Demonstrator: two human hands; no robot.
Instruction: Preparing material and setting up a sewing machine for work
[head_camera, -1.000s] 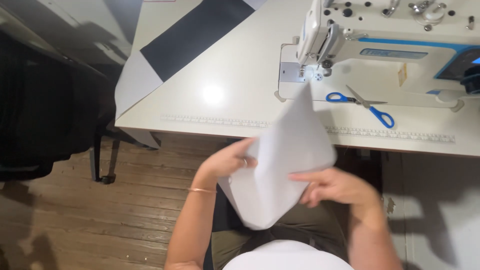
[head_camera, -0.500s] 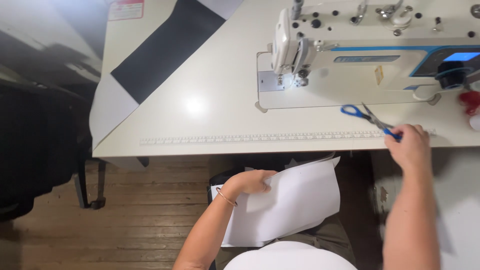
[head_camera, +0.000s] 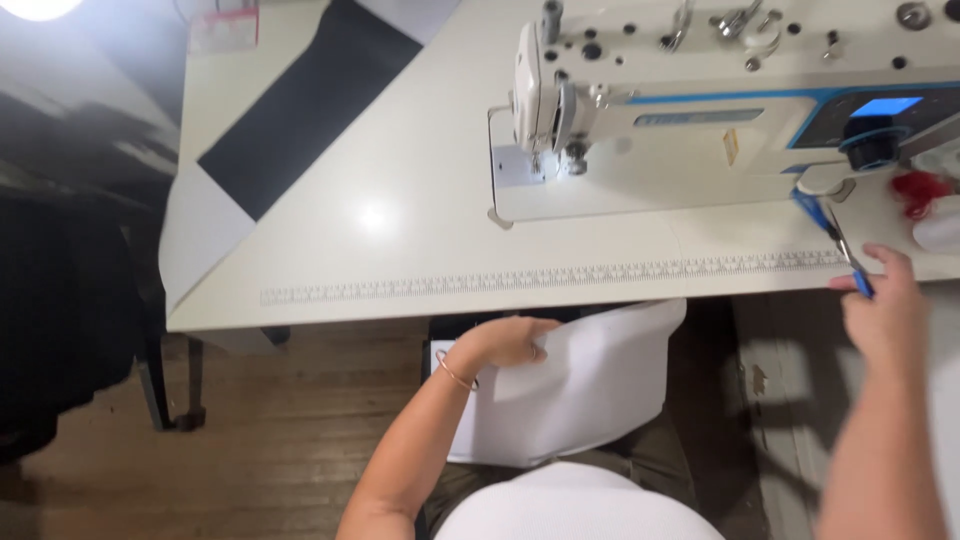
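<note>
My left hand grips the top edge of a white piece of fabric that lies over my lap, just below the table's front edge. My right hand is at the table's right front edge, closed around the blue handles of a pair of scissors whose blades point up toward the sewing machine. A thin bracelet circles my left wrist.
The white sewing table has a printed ruler strip along its front edge. A black fabric strip lies on white cloth at the table's left. Red thread sits at the far right. Wooden floor lies below left.
My right hand has closed on the scissors and drawn them toward the table's right front edge. The left hand keeps holding the white fabric on my lap. The view shifted slightly.
</note>
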